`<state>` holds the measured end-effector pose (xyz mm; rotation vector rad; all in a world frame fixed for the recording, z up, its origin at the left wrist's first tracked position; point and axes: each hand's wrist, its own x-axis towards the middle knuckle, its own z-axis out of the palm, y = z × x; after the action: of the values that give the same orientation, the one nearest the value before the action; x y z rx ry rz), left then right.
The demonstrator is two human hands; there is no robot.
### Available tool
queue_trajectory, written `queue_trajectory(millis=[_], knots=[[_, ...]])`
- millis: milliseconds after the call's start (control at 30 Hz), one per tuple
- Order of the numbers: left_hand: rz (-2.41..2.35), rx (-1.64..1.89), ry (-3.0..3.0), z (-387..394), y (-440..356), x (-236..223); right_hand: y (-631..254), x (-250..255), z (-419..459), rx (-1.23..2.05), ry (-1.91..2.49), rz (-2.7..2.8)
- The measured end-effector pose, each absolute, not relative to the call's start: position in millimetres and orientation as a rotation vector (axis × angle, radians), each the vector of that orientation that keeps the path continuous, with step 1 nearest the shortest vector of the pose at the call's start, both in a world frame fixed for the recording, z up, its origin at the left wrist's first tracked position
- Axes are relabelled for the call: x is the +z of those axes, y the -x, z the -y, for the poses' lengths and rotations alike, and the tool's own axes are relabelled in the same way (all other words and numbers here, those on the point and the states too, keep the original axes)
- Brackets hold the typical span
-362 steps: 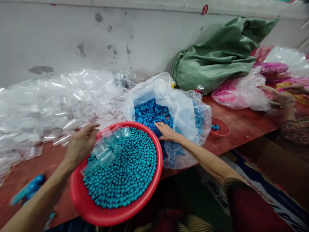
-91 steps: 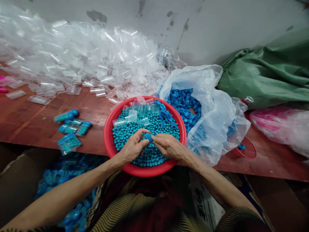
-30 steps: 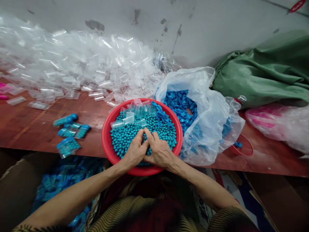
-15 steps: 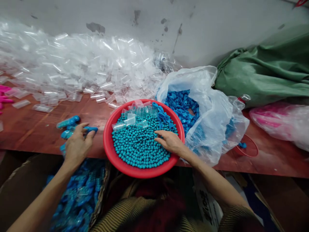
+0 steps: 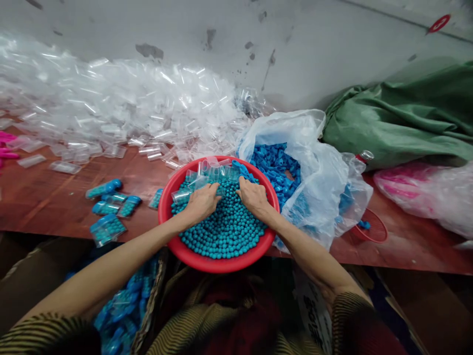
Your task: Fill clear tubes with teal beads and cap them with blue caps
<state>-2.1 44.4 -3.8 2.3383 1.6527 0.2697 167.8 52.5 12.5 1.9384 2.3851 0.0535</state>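
Beads [image 5: 226, 236], clear tubes [image 5: 182, 196] on top, bag [image 5: 320, 170] beside basin [image 5: 221, 265]

Grey wall [image 5: 177, 29], dark-stained; red marker [image 5: 439, 23] upper right. Crumpled green cloth [image 5: 399, 121] at right. In front, clear bag [image 5: 424, 192] with pink contents; silvery cap [image 5: 365, 156] near both. Bright pink pieces [image 5: 6, 148], far left edge.

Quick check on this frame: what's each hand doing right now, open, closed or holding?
Left hand: fingers curled by the clear tubes; grip cannot be told.
Right hand: partly curled by the blue caps; grip unclear.
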Motion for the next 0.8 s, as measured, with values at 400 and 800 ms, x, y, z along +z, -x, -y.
queue_trajectory(millis=[400, 800], knots=[[-1.574, -0.005, -2.337, -41.8, -5.1, -5.4, -178.1, 7.2, -35.4, 0.013, -1.732, -2.472], [-1.318, 0.015, -1.489, -57.3, -47.5, -16.1, -193.4, 6.4, -33.9, -0.376, -1.868, -2.431]])
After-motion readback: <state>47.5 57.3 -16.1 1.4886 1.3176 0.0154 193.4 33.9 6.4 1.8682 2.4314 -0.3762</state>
